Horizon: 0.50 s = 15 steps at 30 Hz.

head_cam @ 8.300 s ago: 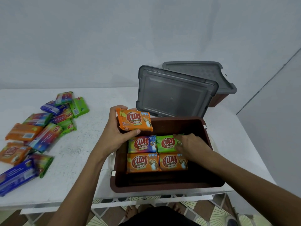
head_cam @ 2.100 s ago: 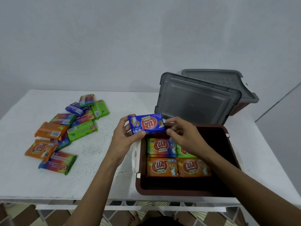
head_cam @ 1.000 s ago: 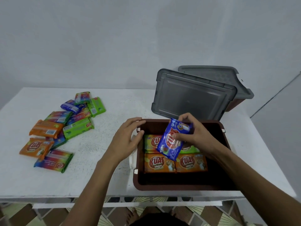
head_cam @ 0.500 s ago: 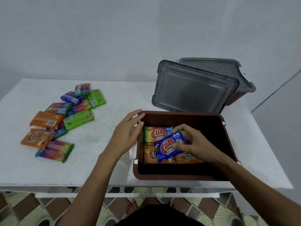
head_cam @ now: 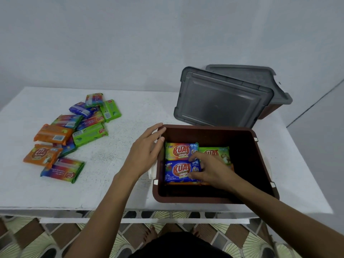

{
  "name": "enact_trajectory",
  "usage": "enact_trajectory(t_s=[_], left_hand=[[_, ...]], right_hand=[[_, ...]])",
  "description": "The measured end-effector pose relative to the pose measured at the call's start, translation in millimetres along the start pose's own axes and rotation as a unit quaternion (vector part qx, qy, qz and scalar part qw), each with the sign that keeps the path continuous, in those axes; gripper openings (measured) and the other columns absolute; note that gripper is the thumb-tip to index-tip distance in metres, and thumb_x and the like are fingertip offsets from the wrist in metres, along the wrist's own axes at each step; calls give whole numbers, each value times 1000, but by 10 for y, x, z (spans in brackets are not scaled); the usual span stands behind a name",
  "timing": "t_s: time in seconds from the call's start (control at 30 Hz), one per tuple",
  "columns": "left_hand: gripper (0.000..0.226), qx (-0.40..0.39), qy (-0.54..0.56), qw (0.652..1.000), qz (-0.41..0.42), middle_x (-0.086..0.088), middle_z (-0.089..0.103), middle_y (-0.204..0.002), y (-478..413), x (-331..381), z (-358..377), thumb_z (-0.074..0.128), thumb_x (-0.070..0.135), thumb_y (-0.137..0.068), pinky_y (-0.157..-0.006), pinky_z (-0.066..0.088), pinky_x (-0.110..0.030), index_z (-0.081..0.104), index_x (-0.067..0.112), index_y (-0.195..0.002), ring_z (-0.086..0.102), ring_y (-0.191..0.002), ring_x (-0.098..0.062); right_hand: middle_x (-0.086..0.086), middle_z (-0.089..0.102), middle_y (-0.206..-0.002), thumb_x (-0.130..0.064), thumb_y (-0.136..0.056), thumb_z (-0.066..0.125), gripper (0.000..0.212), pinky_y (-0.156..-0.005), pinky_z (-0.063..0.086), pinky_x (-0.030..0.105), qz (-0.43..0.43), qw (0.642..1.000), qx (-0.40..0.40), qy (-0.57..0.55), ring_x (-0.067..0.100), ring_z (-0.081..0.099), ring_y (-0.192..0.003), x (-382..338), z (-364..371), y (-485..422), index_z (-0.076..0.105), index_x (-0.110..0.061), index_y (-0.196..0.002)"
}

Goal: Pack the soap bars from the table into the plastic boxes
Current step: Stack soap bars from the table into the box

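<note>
Head view: brown box (head_cam: 204,199) held soap bars (head_cam: 180,150) at its left, blue soap bar (head_cam: 178,171) topmost, its right end gripped by the curled fingers of the right hand (head_cam: 210,171). Left hand (head_cam: 144,155), fingers straight, rested against the box's left wall. Box floor showed bare rightward; loose bars (head_cam: 89,135) lay well apart on table (head_cam: 111,187)

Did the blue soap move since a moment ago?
Yes. The blue soap went down from above the brown box rim into it, and now lies flat at the front left, held by the right hand.
</note>
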State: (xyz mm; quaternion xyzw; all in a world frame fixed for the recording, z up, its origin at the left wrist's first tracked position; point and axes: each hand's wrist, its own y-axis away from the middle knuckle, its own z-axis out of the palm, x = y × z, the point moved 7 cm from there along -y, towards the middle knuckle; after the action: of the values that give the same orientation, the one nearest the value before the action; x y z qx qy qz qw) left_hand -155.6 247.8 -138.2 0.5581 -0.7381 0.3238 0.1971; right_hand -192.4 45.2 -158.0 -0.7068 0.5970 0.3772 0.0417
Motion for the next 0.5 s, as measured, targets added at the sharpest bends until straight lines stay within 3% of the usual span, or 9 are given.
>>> enact_trajectory(t_s=[0.07, 0.13, 0.3, 0.5], left_hand=[[42, 0, -2, 1000, 0, 12, 42, -147, -2, -6, 9, 40, 37, -100, -90, 22, 4, 54, 22, -136, 34, -121, 15], [44, 2, 3, 1000, 0, 12, 42, -147, -5, -3, 16, 38, 39, -98, -90, 23, 3, 54, 22, -136, 32, -114, 27], [43, 4, 14, 1000, 8, 10, 42, -147, 5, 2, 36, 38, 37, -100, -88, 29, -2, 54, 20, -136, 31, -103, 37], [48, -2, 11, 1000, 4, 12, 38, -150, 28, 24, 21, 35, 41, -98, -102, 33, -20, 50, 23, -139, 34, -128, 6]], right_hand=[[3, 52, -137, -35, -85, 72, 43, -75, 55, 20, 0, 1000, 2, 23, 13, 58, -108, -10, 22, -11, 51, -32, -122], [4, 51, -138, -34, -86, 70, 43, -82, 56, 26, -2, 999, -6, 40, 16, 58, -112, -27, 23, -9, 50, -30, -124], [5, 55, -135, -37, -88, 68, 45, -84, 57, 30, -14, 996, -25, 89, 17, 61, -109, -61, 17, -9, 48, -30, -128], [1, 61, -129, -49, -91, 57, 49, -84, 56, 33, -24, 980, -22, 196, 15, 63, -106, -124, -84, -14, 43, -37, -137]])
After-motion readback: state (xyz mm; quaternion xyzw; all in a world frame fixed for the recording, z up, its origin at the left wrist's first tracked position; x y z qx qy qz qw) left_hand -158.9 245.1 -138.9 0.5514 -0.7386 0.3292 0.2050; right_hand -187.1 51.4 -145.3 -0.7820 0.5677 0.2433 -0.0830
